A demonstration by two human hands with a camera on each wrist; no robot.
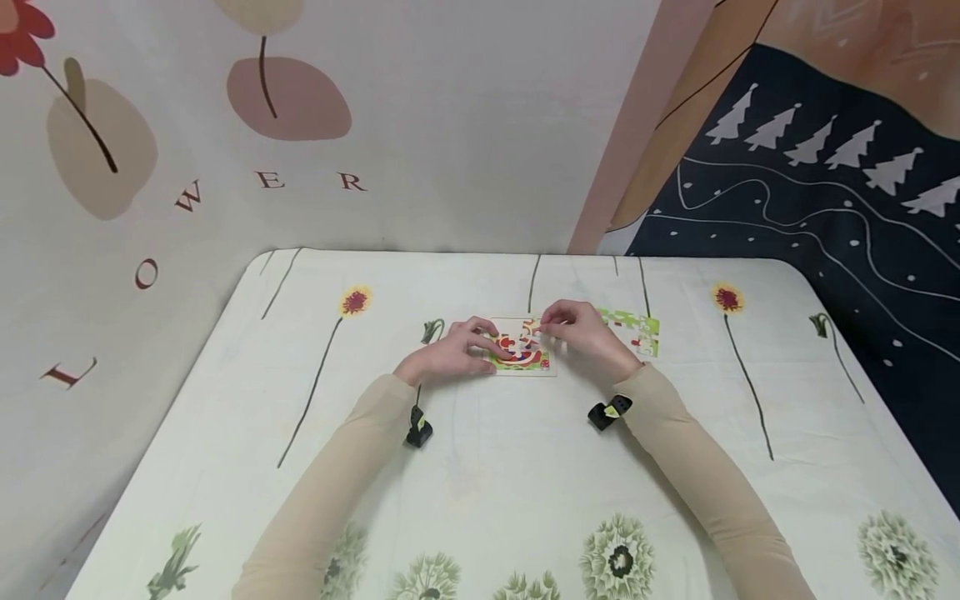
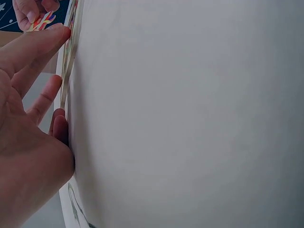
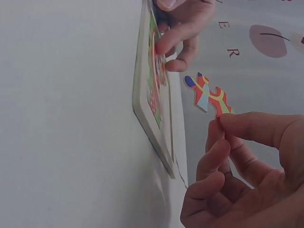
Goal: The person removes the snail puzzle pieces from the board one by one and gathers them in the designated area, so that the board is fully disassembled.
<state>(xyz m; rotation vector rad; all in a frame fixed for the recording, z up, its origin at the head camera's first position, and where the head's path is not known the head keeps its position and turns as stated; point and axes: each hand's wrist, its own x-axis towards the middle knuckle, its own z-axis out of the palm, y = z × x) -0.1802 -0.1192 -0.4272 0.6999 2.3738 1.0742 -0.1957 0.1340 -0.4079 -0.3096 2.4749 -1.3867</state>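
Observation:
A small jigsaw board (image 3: pixel 148 123) with a pale frame lies flat on the table, partly filled with colourful pieces. My left hand (image 1: pixel 457 352) rests at its left side, fingers extended, with fingertips on the pieces. In the right wrist view, my right hand (image 3: pixel 251 161) pinches a jigsaw piece (image 3: pixel 203 92) between thumb and index finger. Red, yellow and blue patches cover this piece, which is held up off the board near its upper right corner. Partly behind the right hand, a group of green jigsaw pieces (image 1: pixel 647 335) lies on the table.
The table (image 1: pixel 495 467) wears a pale cloth printed with flowers and stems. A printed backdrop (image 1: pixel 465 167) rises behind it, with a dark tree-patterned fabric (image 1: pixel 795 200) to the right. Small black cameras sit on both wrists.

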